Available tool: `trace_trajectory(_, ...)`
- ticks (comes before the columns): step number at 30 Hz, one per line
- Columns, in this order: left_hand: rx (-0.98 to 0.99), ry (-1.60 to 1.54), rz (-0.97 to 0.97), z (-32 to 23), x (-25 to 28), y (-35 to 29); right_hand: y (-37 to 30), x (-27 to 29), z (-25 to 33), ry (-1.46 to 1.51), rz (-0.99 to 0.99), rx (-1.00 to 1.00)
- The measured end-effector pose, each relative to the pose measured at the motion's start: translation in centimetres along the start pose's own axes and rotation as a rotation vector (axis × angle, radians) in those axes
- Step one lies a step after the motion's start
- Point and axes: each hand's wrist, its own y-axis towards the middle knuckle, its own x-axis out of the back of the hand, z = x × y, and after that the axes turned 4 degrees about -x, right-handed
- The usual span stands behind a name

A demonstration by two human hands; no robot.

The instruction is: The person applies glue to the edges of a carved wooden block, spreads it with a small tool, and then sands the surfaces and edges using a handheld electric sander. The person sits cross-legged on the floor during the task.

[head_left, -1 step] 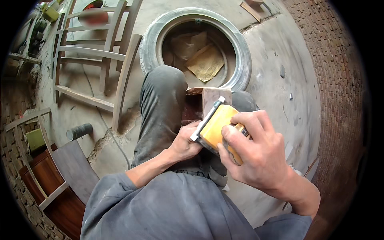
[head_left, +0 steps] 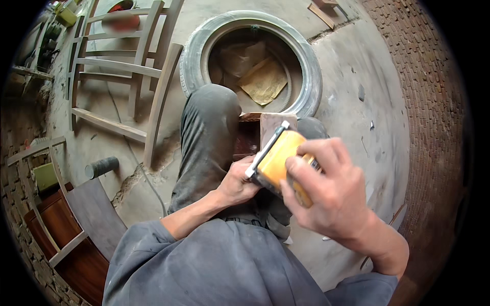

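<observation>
Grip of the right hand, right of centre: fingers and thumb close around the rounded body of a yellow sander. The sander lies tilted at the centre of the frame, its pale metal bar slanting along the upper-left edge. Left hand, just below centre: fingers curled at the lower end of that bar; their tips are hidden, so whether they grip anything cannot be told. A flat wooden board shows beyond the sander, between the knees; its lower part is covered.

Handling (judged by appearance): the sander is probably stiff and of moderate weight, with a hard casing that dust could make slippery. Its rounded body, where the right hand sits, seems the best place to take hold, clear of the metal bar and the flat underside. The board looks light and rigid, best held by its side edges.

Surroundings: a tyre lies at upper centre with a yellowish sheet inside its ring; a wooden chair frame occupies the upper left, and a grey cylinder rests on the floor at left.
</observation>
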Motion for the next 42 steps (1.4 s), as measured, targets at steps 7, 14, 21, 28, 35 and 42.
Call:
trace_trajectory(7, 0.07, 0.061, 0.094, -1.3, 0.2, 0.9, 7.2, -0.2, -3.6, -0.039, -0.132, 0.039)
trace_trajectory(14, 0.238, -0.084, 0.019, -0.7, 0.3, 0.1, 1.2, 0.5, -0.3, 0.017, 0.04, 0.031)
trace_trajectory(21, 0.041, 0.056, 0.097, -0.9, 0.8, 0.6, 1.7, 1.7, -2.4, -0.043, 0.043, 0.057)
trace_trajectory(28, -0.01, 0.058, 0.115, -1.1, 0.5, -0.1, 7.8, 3.3, -4.8, 0.08, 0.232, 0.208)
trace_trajectory(35, 0.075, 0.075, 0.143, -1.9, 0.8, -0.5, 11.3, 2.0, -3.1, 0.169, 0.362, 0.303)
trace_trajectory(42, 0.079, 0.062, 0.134, -1.3, 1.1, 0.5, 6.7, 2.7, -9.0, 0.151, 0.162, 0.148)
